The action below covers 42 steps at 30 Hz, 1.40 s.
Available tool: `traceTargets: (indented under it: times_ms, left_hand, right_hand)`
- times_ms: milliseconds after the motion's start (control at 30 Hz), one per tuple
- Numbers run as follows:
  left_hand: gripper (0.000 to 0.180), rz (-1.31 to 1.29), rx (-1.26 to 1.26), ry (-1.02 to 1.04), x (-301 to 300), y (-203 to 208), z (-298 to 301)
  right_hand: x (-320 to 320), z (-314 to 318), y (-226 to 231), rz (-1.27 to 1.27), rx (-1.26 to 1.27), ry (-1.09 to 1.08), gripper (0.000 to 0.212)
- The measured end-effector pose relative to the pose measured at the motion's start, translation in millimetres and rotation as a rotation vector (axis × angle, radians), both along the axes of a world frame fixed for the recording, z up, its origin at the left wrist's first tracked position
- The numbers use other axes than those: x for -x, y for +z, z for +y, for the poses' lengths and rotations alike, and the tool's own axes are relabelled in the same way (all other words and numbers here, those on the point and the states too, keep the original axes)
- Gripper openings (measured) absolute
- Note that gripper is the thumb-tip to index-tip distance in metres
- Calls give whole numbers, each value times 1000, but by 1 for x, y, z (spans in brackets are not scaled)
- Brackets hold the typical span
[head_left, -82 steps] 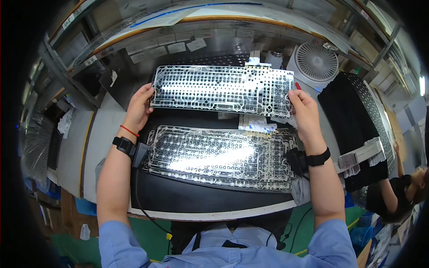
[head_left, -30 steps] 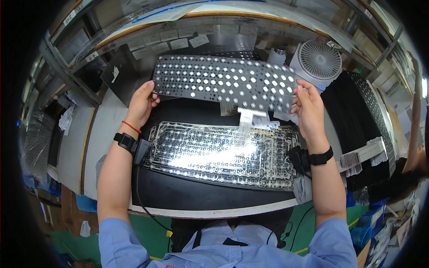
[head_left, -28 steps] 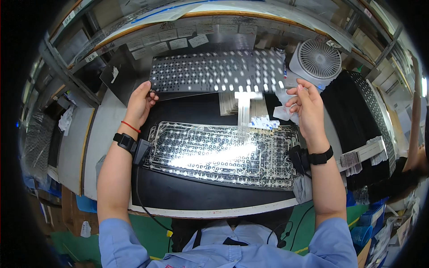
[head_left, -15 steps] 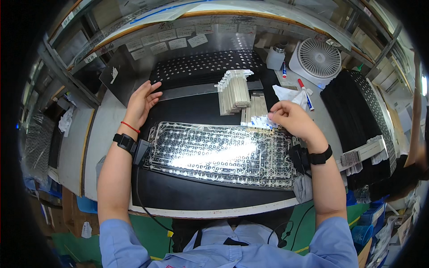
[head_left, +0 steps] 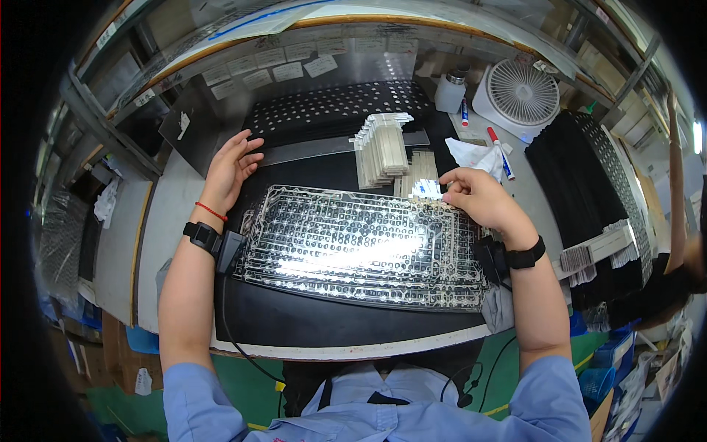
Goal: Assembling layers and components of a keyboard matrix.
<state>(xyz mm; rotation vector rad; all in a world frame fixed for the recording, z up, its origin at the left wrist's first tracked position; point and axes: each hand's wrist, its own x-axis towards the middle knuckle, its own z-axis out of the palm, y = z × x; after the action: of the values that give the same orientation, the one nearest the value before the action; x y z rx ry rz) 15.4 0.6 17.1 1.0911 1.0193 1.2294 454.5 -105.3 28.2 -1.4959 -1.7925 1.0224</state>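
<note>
A stack of clear keyboard membrane sheets (head_left: 346, 243), printed with rows of rings and silvery lines, lies before me on the black mat, bright glare across it. At its upper right edge my right hand (head_left: 482, 200) is closed in a pinch; it seems to grip the top sheet's edge, though the fingertips partly hide the hold. A white and blue strip (head_left: 426, 188) sits right beside those fingers. Beyond the stack's upper left corner my left hand (head_left: 234, 168) hovers open, fingers apart, holding nothing. Fanned bundles of pale flat strips (head_left: 383, 153) stand just beyond the sheets.
Behind are a dark perforated sheet stack (head_left: 331, 103) and a metal panel (head_left: 199, 118). Rightward lie a white cloth (head_left: 471, 155), markers (head_left: 502, 151), a bottle (head_left: 451, 92), a fan (head_left: 521, 92) and black sheets (head_left: 574, 184) with pale strips. Another person's arm (head_left: 676, 162) shows far right.
The top membrane sheet's far edge has shifted away from me and slightly up, with my right hand at its upper right. My left hand stays open in nearly the same place.
</note>
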Motion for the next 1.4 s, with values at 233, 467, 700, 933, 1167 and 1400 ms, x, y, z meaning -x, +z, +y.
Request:
traceTargets:
  times_ms: [233,467,700,933,1167,1400]
  left_hand:
    - [36,-5,-21,-101,-4,8,-4]
    - [30,179,-158,-204,-28,50,-25]
    - [19,455,-311,-428,-109,70,-102]
    - [35,778,-670,-409,-140,51,-145]
    - [38,862,-936,-255,-142,43,-141]
    - [23,701,-1011,-256,-141,42,-134]
  right_hand:
    - [6,-6,15,-169,-58,-63,10]
    - [11,-10,30,175,-19,-5,13]
    - [22,-22,31,362,140,217,20]
    - [37,-29,39,376,236,339,26]
    - [51,-37,39,630,266,397,35]
    - [52,-35,33,719,275,456,37]
